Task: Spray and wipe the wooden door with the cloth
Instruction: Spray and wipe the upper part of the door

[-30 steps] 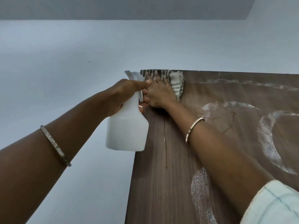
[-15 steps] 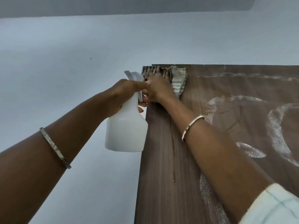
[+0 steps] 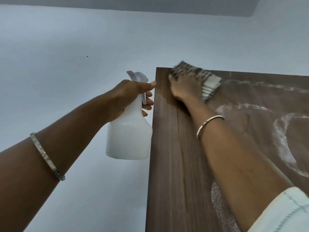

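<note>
Striped cloth [image 3: 209, 84] and right hand [image 3: 184, 88] are motion-blurred at the top-left corner of the wooden door [image 3: 175, 164]. The hand presses the cloth to the wood; finger curl cannot be told. Door cut off right and below. Left hand [image 3: 128, 94] grips the neck of one spray bottle [image 3: 128, 136] beside the door edge. One cloth; two bangles [image 3: 47, 156], one per wrist.

2 bangles showing, 1 per arm. Left forearm [image 3: 75, 131] is wearing a thin silver band [image 3: 47, 156] with a textured, sparkly face and a small clasp. Right forearm [image 3: 234, 156] is wearing a slim gold-toned bangle [image 3: 209, 126]. Right sleeve [image 3: 284, 213] is showing pale off-white fabric with faint blue-grey check lines.
</note>
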A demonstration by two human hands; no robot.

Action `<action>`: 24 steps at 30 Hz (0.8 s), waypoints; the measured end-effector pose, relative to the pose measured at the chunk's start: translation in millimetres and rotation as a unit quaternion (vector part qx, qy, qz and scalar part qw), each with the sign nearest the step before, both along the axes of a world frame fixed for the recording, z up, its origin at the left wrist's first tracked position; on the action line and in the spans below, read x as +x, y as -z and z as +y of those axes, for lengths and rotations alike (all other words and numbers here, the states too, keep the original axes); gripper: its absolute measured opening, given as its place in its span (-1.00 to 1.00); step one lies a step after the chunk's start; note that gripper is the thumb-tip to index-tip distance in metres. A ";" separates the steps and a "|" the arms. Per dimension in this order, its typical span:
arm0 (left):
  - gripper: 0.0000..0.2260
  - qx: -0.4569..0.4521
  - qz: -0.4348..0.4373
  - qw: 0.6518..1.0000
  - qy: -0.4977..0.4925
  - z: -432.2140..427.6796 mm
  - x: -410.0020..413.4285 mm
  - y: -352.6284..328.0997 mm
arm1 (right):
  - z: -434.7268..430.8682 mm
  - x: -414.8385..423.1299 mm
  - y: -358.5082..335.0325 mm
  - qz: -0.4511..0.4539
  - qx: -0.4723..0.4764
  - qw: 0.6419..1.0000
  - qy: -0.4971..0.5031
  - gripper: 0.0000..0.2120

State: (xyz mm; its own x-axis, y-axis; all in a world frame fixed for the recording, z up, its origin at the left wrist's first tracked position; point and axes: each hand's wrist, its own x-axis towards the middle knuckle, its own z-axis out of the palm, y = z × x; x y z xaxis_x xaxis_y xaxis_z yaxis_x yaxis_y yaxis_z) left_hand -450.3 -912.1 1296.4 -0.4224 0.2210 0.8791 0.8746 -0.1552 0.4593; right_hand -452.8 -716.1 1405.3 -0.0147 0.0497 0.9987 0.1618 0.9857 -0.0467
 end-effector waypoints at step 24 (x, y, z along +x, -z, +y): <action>-0.90 -0.033 -0.038 0.998 0.042 90.8 40.0 9.6 | 52.2 27.8 5.7 -0.117 0.136 0.984 0.002 -0.44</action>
State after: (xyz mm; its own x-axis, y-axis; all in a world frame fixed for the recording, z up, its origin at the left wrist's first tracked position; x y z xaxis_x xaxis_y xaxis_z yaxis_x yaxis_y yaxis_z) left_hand -410.3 -821.3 1286.7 -0.4651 0.3142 0.8277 0.8221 -0.1935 0.5354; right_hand -425.0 -663.9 1399.6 -0.2456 -0.2180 0.9445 0.1415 0.9559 0.2575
